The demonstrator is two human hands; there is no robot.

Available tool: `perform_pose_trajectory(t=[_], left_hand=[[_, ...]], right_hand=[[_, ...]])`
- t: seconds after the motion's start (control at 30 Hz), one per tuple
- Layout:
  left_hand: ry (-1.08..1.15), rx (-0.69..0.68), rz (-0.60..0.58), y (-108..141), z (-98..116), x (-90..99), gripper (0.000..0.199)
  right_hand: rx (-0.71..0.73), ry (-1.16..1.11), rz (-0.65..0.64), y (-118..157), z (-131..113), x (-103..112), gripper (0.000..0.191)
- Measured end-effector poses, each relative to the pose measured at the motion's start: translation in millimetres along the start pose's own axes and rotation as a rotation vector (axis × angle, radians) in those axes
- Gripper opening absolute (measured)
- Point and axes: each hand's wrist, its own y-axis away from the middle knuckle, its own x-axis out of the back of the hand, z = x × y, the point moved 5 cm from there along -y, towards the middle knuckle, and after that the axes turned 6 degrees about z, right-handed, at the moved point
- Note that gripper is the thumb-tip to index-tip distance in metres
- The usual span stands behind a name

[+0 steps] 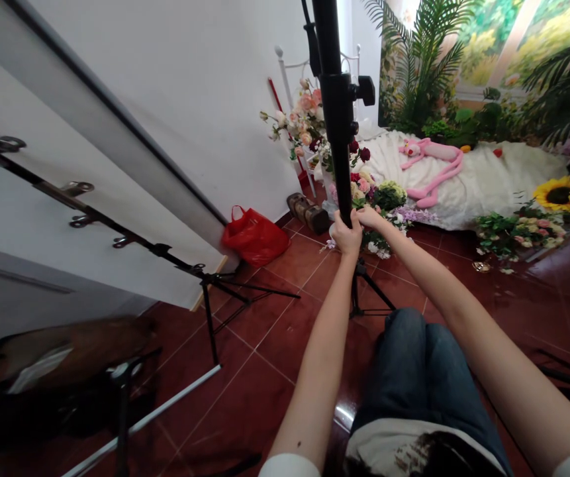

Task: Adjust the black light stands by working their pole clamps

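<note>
A tall black light stand (338, 126) rises in front of me, running out of the top of the view, with its tripod legs on the tiled floor. My left hand (347, 234) is wrapped round the lower part of its pole. Against the same pole, just to the right and slightly higher, my right hand (368, 216) is closed with its fingers partly hidden. A black clamp knob (365, 91) sticks out of the stand's collar above both hands.
A red plastic bag (255, 237) lies by the wall. Flowers (309, 109) and a bed (493, 175) with a pink plush toy (438, 151) stand ahead. To the left are another tripod stand (208, 305), a white rod (165, 405) and a brown bag (81, 351).
</note>
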Motion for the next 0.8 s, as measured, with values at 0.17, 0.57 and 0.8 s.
perform_pose_trajectory(t=[0.17,0.57,0.8], left_hand=[[0.012,0.006,0.010,0,-1,-0.8,0.043],[0.012,-0.001,0.017,0,-4,-2.5,0.042],[-0.016,-0.017,0.033,0,-4,-1.9,0.044]], right_hand=[[0.136,-0.115,0.106,29,12,8,0.026],[0.612,0.559,0.130,59,-13,38,0.042],[0.528,0.649,0.079,47,-31,32,0.032]])
